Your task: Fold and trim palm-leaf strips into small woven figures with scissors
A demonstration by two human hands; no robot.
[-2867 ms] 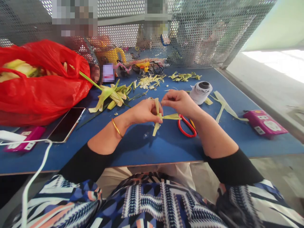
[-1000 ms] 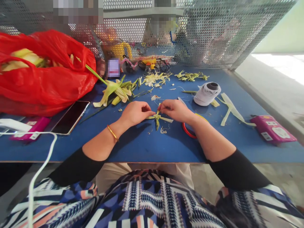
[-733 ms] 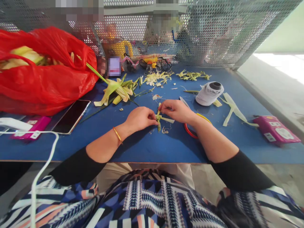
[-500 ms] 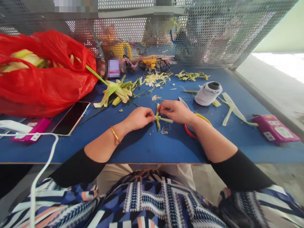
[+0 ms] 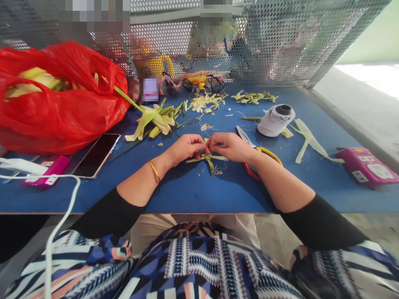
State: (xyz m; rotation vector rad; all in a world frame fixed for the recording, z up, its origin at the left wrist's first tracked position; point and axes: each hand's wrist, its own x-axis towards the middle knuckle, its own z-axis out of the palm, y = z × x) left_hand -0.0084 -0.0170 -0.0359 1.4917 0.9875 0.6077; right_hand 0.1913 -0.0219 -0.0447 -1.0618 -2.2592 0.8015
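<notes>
Between my hands lies a small cross-shaped piece of pale green plant strips (image 5: 210,167), with ends pointing left, right and toward me. My left hand (image 5: 186,150), with a gold bangle at the wrist, pinches at its upper part. The fingertips of my right hand (image 5: 230,146) are closed there too, touching or nearly touching the left ones. Whatever sits right between the fingertips is partly hidden. Just beyond my right hand are scissors (image 5: 244,135) with red and yellow handles, partly covered by my forearm. A cone of white thread (image 5: 274,123) stands behind them.
A red plastic bag (image 5: 62,120) holding plant matter fills the left. Near it are a phone (image 5: 97,157), a white cable (image 5: 67,207) and large pale petals (image 5: 152,118). Small buds (image 5: 254,98) lie at the back. A pink packet (image 5: 368,166) sits right, and perforated metal (image 5: 280,50) stands behind.
My left fingers have moved up and right to meet the right fingertips, leaving the piece's left end showing. My right hand has barely moved. The whole view has shifted slightly.
</notes>
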